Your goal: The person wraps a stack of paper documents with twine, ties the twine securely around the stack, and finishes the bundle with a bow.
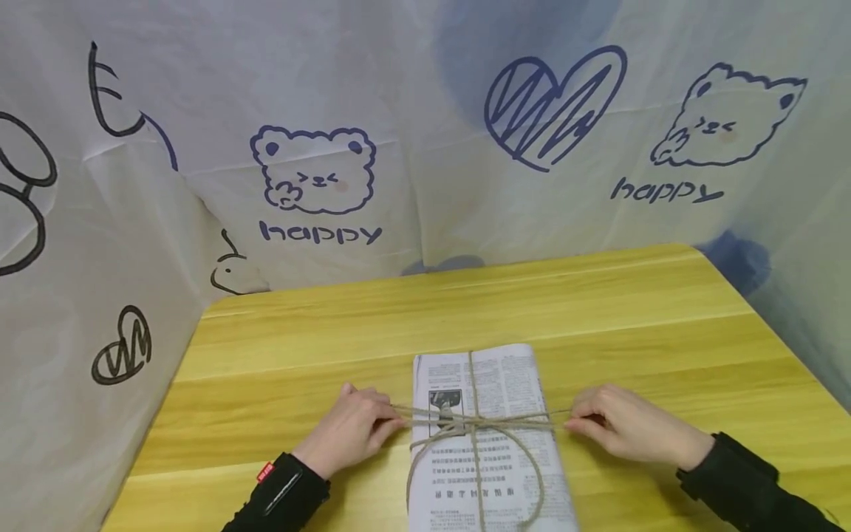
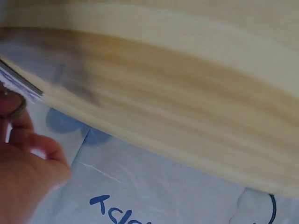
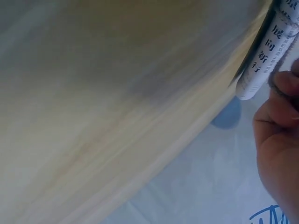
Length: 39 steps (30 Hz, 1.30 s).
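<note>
The printed sheet (image 1: 425, 148) with bears, hearts and the word "happy" hangs behind and to both sides of my work area, filling the upper part of the head view. Below it lies the yellow wooden table (image 1: 598, 310). On the table, at 6 o'clock from its centre and near my edge, sits the folded newspaper bundle (image 1: 505, 377), its long side running 12 to 6. Jute twine (image 1: 475, 425) crosses it lengthwise and crosswise, meeting at a knot near mid-bundle, with loose loops trailing toward 6 o'clock. My left hand (image 1: 352, 428), at 9 o'clock of the bundle, pinches one twine end in curled fingers. My right hand (image 1: 625, 425), at 3 o'clock, pinches the other end. Both strands run taut. Black sleeves (image 1: 744, 473) cover both wrists.
</note>
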Each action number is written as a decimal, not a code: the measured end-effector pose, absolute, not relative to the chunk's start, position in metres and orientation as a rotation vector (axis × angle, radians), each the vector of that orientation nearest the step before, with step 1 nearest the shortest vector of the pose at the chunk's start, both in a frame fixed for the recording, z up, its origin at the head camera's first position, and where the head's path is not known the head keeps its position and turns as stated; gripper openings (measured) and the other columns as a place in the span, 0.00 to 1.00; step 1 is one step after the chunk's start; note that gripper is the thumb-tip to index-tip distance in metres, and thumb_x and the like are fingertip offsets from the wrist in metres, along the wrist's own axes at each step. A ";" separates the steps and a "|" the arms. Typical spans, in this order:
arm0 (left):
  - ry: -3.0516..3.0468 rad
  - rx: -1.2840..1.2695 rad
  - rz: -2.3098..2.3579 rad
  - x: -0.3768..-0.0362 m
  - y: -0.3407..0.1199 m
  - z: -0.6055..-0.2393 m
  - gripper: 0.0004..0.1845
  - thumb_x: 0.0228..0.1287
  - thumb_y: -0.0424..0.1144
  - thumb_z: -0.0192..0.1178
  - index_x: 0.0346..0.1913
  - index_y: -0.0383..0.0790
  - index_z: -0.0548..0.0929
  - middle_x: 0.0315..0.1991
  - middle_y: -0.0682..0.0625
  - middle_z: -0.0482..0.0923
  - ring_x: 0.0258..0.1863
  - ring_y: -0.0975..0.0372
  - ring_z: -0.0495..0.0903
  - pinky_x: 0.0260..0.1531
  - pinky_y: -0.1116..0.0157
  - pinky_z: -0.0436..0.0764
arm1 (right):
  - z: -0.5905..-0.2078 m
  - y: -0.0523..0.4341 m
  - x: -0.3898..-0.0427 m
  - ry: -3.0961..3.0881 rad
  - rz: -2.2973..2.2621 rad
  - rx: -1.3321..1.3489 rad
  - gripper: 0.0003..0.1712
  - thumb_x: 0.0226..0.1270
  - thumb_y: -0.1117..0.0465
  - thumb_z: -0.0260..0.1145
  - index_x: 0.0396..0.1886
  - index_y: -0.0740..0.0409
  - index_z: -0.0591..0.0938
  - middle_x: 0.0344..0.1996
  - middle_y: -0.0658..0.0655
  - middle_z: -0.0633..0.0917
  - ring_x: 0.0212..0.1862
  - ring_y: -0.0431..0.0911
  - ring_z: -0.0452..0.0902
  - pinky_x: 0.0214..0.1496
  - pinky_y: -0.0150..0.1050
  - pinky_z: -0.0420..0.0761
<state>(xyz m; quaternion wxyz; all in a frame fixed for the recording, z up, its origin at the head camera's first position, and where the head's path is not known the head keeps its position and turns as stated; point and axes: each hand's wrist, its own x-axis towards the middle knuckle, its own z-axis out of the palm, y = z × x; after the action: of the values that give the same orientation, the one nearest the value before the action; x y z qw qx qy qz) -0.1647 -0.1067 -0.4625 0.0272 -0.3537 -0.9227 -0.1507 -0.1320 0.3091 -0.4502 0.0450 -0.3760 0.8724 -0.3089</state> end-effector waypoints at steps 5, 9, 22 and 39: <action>-2.993 -0.970 -0.518 -0.153 -0.097 -0.457 0.16 0.67 0.62 0.60 0.47 0.57 0.82 0.41 0.62 0.83 0.40 0.67 0.79 0.44 0.63 0.61 | -0.448 0.307 -0.130 2.706 -0.901 -1.068 0.10 0.76 0.57 0.62 0.33 0.42 0.85 0.26 0.37 0.81 0.28 0.26 0.66 0.31 0.26 0.69; -2.965 -1.020 -0.431 -0.145 -0.085 -0.451 0.15 0.62 0.64 0.63 0.39 0.59 0.80 0.46 0.60 0.77 0.48 0.63 0.73 0.48 0.60 0.63 | -0.446 0.305 -0.130 2.739 -0.882 -1.029 0.09 0.75 0.57 0.63 0.35 0.42 0.86 0.28 0.37 0.81 0.29 0.26 0.67 0.32 0.26 0.69; -2.981 -1.139 -0.425 -0.145 -0.072 -0.443 0.10 0.62 0.53 0.67 0.29 0.55 0.81 0.28 0.64 0.76 0.33 0.69 0.73 0.37 0.68 0.63 | -0.444 0.301 -0.132 2.809 -0.931 -1.083 0.11 0.75 0.60 0.63 0.30 0.41 0.82 0.25 0.34 0.71 0.28 0.26 0.62 0.30 0.26 0.65; -3.066 -0.943 -0.972 -0.163 -0.077 -0.438 0.10 0.67 0.42 0.67 0.47 0.44 0.81 0.17 0.58 0.76 0.12 0.72 0.65 0.15 0.73 0.62 | -0.457 0.285 -0.129 3.048 -1.077 -0.857 0.38 0.45 0.79 0.78 0.59 0.60 0.77 0.63 0.66 0.71 0.40 0.40 0.74 0.33 0.27 0.77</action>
<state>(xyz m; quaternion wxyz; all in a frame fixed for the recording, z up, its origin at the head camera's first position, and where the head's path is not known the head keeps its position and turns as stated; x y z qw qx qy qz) -0.1627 -0.0766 -0.4379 -0.1050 -0.2798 -0.9097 -0.2884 -0.1290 0.2845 -0.4570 -0.1012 -0.2550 0.9067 -0.3205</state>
